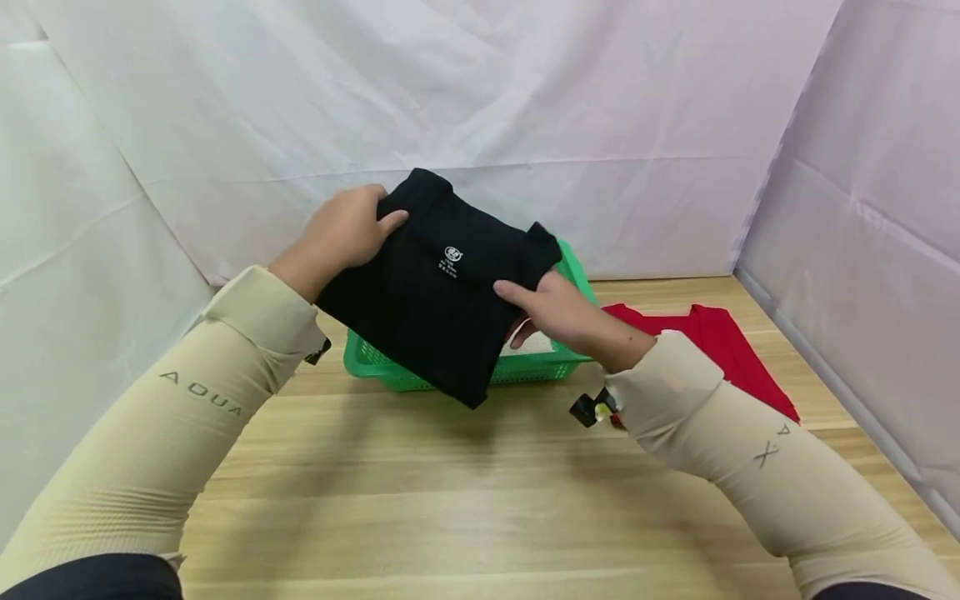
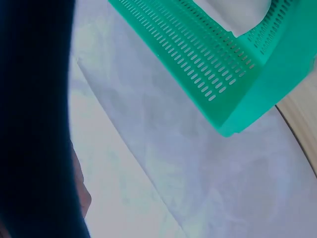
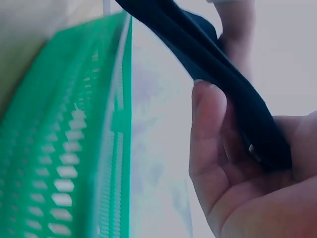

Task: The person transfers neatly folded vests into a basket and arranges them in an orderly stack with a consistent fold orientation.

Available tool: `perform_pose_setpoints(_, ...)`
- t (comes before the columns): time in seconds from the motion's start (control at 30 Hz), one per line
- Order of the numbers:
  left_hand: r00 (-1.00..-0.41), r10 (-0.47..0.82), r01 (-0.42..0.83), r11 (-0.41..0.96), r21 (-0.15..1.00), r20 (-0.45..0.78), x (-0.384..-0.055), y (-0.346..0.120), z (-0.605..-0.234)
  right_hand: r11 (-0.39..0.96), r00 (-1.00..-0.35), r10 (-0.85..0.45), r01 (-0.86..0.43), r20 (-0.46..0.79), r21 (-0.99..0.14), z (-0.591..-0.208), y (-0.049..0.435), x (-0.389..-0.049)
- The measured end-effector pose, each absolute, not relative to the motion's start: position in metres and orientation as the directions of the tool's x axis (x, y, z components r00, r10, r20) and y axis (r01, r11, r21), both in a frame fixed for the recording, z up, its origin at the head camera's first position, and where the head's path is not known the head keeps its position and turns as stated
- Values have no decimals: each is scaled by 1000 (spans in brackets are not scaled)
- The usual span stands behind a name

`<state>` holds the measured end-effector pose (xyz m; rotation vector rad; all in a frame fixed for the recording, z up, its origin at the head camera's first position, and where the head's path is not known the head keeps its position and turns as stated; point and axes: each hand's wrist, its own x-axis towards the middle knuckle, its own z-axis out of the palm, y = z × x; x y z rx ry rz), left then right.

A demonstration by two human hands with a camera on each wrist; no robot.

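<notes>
A folded black shirt (image 1: 442,308) with a small white neck print hangs tilted in the air between both hands. My left hand (image 1: 348,225) grips its upper left edge, thumb on the front face. On the opposite side my right hand (image 1: 562,312) holds the shirt near a corner, thumb on top; the right wrist view shows the fingers (image 3: 208,144) curled under the dark layers. Behind and below the shirt is a green plastic basket (image 1: 367,357), partly hidden by it. Something white (image 2: 237,12) lies inside the basket in the left wrist view.
A red garment (image 1: 750,367) lies on the wooden table (image 1: 420,500) at the right, partly covered by my right forearm. White sheets (image 1: 480,83) hang behind the table and along both sides.
</notes>
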<state>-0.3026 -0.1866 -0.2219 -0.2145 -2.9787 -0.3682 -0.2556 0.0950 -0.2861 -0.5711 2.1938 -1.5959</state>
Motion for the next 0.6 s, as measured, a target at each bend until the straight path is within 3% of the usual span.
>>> perform_pose_setpoints(0.33,-990,107,132,937,324,93,-311,-182,-219,359,-872,-490,-218,15,-907,-245,115,-295)
perform_pose_setpoints(0.6,-992,126,121,920,374,10,-318,-175,-233,540,-902,-432,-275,18,-795,-243,119,-326)
